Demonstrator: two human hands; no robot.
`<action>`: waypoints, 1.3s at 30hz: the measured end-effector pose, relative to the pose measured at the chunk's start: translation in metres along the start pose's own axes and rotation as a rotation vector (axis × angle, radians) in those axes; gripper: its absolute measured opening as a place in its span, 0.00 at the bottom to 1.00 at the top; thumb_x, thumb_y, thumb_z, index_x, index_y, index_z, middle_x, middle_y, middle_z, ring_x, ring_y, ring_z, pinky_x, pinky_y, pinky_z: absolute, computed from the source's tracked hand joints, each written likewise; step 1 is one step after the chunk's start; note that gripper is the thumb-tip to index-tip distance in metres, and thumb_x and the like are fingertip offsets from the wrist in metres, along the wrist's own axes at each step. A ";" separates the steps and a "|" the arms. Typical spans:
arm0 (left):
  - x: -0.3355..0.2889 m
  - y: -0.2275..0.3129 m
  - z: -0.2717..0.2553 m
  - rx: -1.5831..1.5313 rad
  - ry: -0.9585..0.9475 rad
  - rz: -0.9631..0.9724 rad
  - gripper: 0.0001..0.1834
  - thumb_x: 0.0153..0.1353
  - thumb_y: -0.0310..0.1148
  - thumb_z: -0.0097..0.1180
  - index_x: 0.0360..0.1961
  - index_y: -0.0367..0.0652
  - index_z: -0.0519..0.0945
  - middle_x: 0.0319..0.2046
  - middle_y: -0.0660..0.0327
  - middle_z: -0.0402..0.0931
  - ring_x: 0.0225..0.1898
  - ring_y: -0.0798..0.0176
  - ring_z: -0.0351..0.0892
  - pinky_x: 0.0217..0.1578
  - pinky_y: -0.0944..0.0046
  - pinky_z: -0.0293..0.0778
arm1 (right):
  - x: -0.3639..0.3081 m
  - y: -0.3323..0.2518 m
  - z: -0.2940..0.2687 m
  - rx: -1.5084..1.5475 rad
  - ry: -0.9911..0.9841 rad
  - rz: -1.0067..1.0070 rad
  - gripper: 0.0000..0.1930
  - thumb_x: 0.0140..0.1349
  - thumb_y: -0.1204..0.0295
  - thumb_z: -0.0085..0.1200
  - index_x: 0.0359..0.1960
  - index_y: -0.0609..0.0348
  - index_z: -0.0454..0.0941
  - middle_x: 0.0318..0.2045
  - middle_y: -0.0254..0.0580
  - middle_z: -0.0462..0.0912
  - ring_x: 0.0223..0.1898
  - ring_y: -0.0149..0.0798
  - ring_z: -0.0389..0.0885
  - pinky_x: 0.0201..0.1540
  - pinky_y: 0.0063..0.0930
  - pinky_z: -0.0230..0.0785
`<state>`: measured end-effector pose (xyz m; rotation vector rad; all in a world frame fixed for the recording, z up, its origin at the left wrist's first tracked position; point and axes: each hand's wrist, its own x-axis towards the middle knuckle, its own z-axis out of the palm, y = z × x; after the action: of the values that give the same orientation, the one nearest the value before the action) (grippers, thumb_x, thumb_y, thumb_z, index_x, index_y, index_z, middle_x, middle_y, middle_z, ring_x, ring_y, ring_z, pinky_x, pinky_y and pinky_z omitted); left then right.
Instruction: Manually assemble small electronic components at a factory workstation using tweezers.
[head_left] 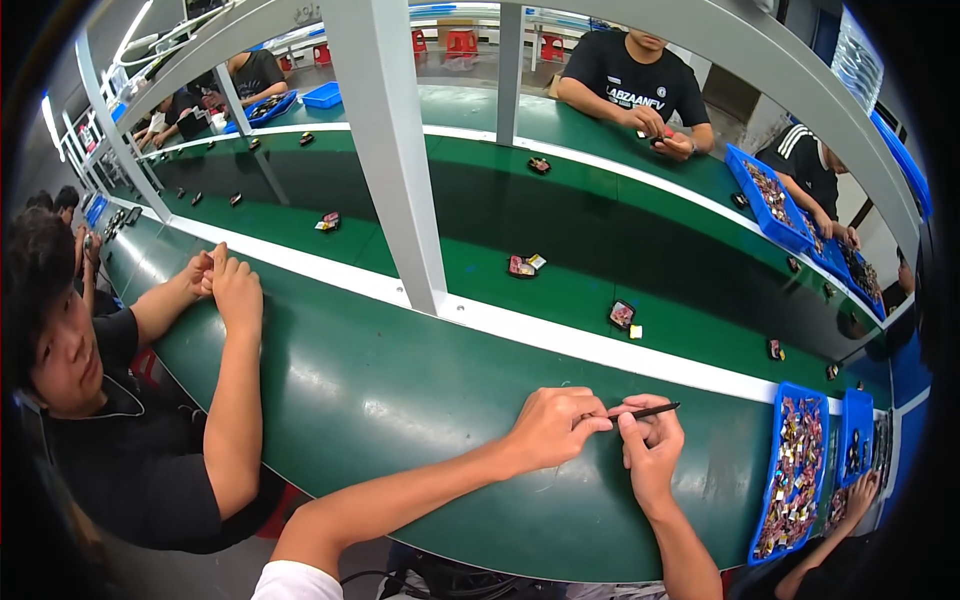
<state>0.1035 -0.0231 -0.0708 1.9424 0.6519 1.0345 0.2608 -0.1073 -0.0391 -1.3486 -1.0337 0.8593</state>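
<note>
A slim black pen-like stick (657, 410) is held above the green worktop, its tapered end pointing right. My left hand (556, 428) pinches the stick's left end between thumb and fingers. Closed around its middle is my right hand (652, 447), thumb on the near side and fingers behind. The two hands almost meet, and part of the stick is hidden by the fingers. Both forearms reach in from the lower edge over the green worktop (400, 420).
Beyond a white rail (560, 343) runs a green conveyor belt (470, 205) carrying small black parts with coloured pieces. A grey post (385, 150) rises ahead. At right stand a blue tray (768, 480) of small packets and another blue tray (856, 412). Co-workers sit left and opposite.
</note>
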 end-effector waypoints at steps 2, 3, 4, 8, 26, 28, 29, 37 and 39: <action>0.001 0.001 -0.001 0.006 -0.003 0.007 0.06 0.59 0.29 0.67 0.30 0.37 0.85 0.24 0.57 0.79 0.22 0.56 0.76 0.23 0.58 0.69 | -0.001 0.004 -0.003 -0.003 -0.016 -0.012 0.11 0.68 0.75 0.59 0.47 0.65 0.74 0.36 0.43 0.86 0.21 0.18 0.72 0.16 0.14 0.57; 0.002 0.000 0.000 0.006 -0.008 0.016 0.06 0.59 0.29 0.67 0.31 0.37 0.85 0.24 0.57 0.79 0.22 0.56 0.76 0.23 0.58 0.69 | -0.001 0.004 -0.003 -0.004 -0.014 -0.009 0.11 0.68 0.75 0.59 0.47 0.65 0.74 0.36 0.43 0.86 0.21 0.18 0.72 0.16 0.14 0.57; 0.003 0.000 0.000 0.006 -0.015 0.026 0.06 0.59 0.29 0.67 0.31 0.37 0.85 0.24 0.57 0.79 0.22 0.55 0.75 0.23 0.58 0.69 | -0.001 0.002 -0.003 -0.018 -0.023 -0.006 0.09 0.69 0.75 0.57 0.47 0.65 0.74 0.36 0.44 0.85 0.19 0.19 0.70 0.16 0.14 0.56; 0.003 0.002 -0.002 -0.011 -0.026 0.028 0.06 0.59 0.29 0.67 0.31 0.37 0.86 0.23 0.58 0.79 0.22 0.59 0.74 0.23 0.59 0.68 | -0.001 0.001 -0.003 0.028 -0.041 -0.003 0.06 0.69 0.75 0.57 0.43 0.64 0.76 0.37 0.43 0.86 0.20 0.18 0.71 0.16 0.14 0.57; 0.007 0.010 -0.006 -0.208 -0.031 -0.288 0.05 0.62 0.26 0.64 0.34 0.34 0.86 0.23 0.61 0.78 0.22 0.72 0.76 0.23 0.68 0.69 | -0.002 -0.001 -0.003 -0.028 -0.087 -0.016 0.12 0.65 0.84 0.56 0.50 0.69 0.75 0.41 0.44 0.85 0.27 0.19 0.76 0.29 0.13 0.65; 0.004 -0.003 -0.003 -0.234 0.012 -0.144 0.05 0.63 0.26 0.62 0.34 0.34 0.85 0.24 0.59 0.79 0.23 0.69 0.78 0.23 0.66 0.71 | -0.001 0.003 0.002 -0.108 -0.100 -0.003 0.14 0.64 0.85 0.56 0.52 0.69 0.74 0.40 0.43 0.85 0.26 0.18 0.75 0.27 0.12 0.64; 0.005 -0.001 -0.005 -0.158 -0.014 -0.083 0.04 0.61 0.26 0.63 0.33 0.35 0.85 0.24 0.57 0.79 0.23 0.62 0.80 0.25 0.61 0.73 | -0.002 0.002 0.001 -0.065 -0.082 0.047 0.15 0.65 0.84 0.55 0.53 0.69 0.74 0.41 0.43 0.86 0.25 0.18 0.75 0.22 0.12 0.62; 0.008 -0.005 0.005 0.024 -0.042 0.066 0.05 0.58 0.27 0.62 0.34 0.39 0.85 0.26 0.55 0.78 0.31 0.44 0.79 0.31 0.48 0.71 | 0.003 0.005 -0.005 -0.020 -0.042 0.020 0.19 0.67 0.86 0.42 0.59 0.69 0.71 0.44 0.51 0.85 0.17 0.20 0.70 0.13 0.13 0.56; 0.007 -0.003 0.005 0.016 -0.066 0.062 0.05 0.58 0.24 0.59 0.35 0.37 0.84 0.27 0.55 0.79 0.31 0.45 0.80 0.30 0.49 0.72 | 0.005 0.009 -0.010 -0.039 -0.080 -0.010 0.20 0.68 0.86 0.40 0.60 0.70 0.70 0.45 0.52 0.85 0.18 0.20 0.71 0.13 0.12 0.55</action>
<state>0.1108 -0.0187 -0.0720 2.0133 0.5678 1.0010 0.2723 -0.1056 -0.0467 -1.3496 -1.1232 0.8958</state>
